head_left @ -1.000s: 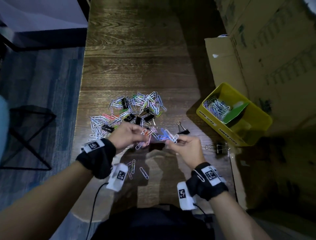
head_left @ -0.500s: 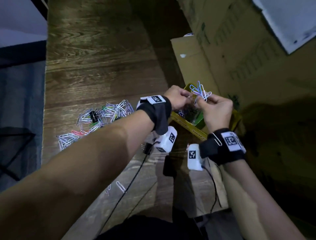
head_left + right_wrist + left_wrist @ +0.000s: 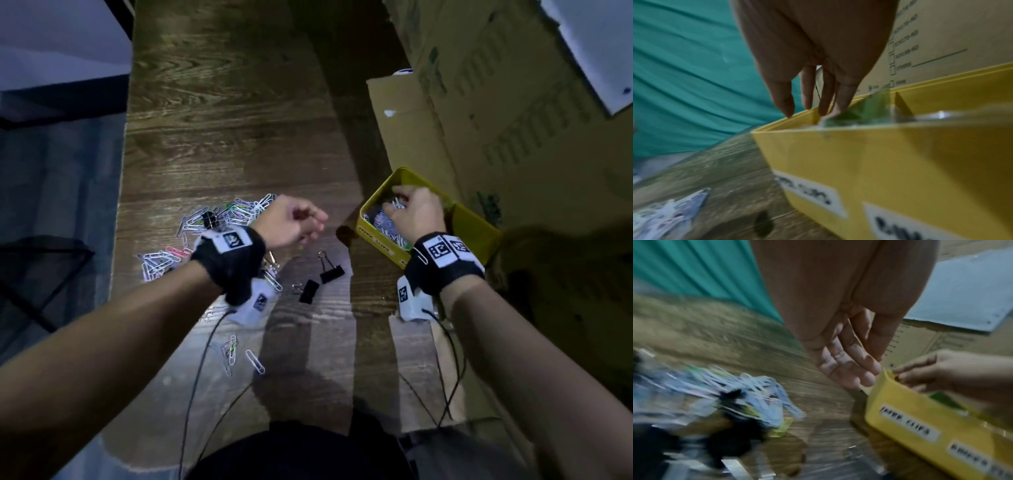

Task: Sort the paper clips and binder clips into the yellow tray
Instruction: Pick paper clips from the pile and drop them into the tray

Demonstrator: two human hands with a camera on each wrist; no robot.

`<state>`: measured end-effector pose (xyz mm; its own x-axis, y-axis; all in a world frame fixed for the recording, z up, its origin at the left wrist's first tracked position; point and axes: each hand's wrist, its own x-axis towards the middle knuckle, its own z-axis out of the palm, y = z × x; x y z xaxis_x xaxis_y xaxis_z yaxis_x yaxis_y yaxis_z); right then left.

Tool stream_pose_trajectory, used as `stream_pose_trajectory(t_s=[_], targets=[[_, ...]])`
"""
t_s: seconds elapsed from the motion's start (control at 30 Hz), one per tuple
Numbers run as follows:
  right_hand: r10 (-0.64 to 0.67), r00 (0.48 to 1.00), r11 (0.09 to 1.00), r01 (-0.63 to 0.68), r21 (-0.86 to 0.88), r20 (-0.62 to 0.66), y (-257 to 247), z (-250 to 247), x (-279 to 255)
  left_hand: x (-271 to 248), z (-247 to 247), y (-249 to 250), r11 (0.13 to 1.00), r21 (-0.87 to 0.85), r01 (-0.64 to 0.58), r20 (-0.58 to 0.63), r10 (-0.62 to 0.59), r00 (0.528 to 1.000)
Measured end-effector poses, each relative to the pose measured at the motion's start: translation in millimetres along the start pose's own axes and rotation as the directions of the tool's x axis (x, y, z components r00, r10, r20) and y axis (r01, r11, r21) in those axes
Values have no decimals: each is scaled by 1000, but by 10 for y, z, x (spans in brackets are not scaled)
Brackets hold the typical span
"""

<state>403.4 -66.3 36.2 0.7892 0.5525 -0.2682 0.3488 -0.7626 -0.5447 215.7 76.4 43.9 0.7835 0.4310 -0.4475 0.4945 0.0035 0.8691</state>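
Paper clips lie in a loose heap on the wooden worktop, left of the yellow tray, which sits at the worktop's right edge against a cardboard box. More clips fill the tray's near-left compartment. Bare wood stretches open beyond the heap, and a clear strip separates heap from tray. Two black binder clips rest on that strip, just nearer than the tray's corner; at least one more sits in the heap. Three or four stray paper clips lie nearer the worktop's front edge.

Half a second ago both hands met over the tray with a bunch of clips; now the left hand has pulled back toward the heap, fingers loosely curled and empty. The right hand remains over the tray, fingers spread downward into it; whether it pinches any clips I cannot tell.
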Motion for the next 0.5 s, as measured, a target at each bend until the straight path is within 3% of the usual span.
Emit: stream_pose_trajectory(t_s=[0.13, 0.2, 0.27, 0.33, 0.4, 0.47, 0.5], targets=[[-372, 921, 921, 382, 81, -118, -239, 164, -356, -518, -465, -431, 896, 437, -81, 82, 49, 995], [-495, 868, 855, 496, 151, -48, -362, 314, -619, -815, -605, -681, 792, 599, -117, 151, 32, 988], [-597, 795, 798, 574, 186, 109, -455, 528, -936, -1088, -650, -971, 713, 687, -144, 206, 0, 979], [-596, 714, 797, 583, 160, 367, -464, 844, -1261, -1335, -617, -1223, 645, 750, -150, 218, -27, 976], [-447, 627, 831, 555, 36, 638, -426, 1173, -1582, -1551, -550, -1444, 633, 769, -92, 153, -43, 987], [-311, 588, 830, 551, -89, 747, -383, 1436, -1855, -1711, -458, -1643, 656, 755, 7, 45, -62, 997], [-290, 595, 820, 558, -126, 750, -374, 1540, -1970, -1772, -401, -1739, 660, 749, 49, 1, -76, 997]])
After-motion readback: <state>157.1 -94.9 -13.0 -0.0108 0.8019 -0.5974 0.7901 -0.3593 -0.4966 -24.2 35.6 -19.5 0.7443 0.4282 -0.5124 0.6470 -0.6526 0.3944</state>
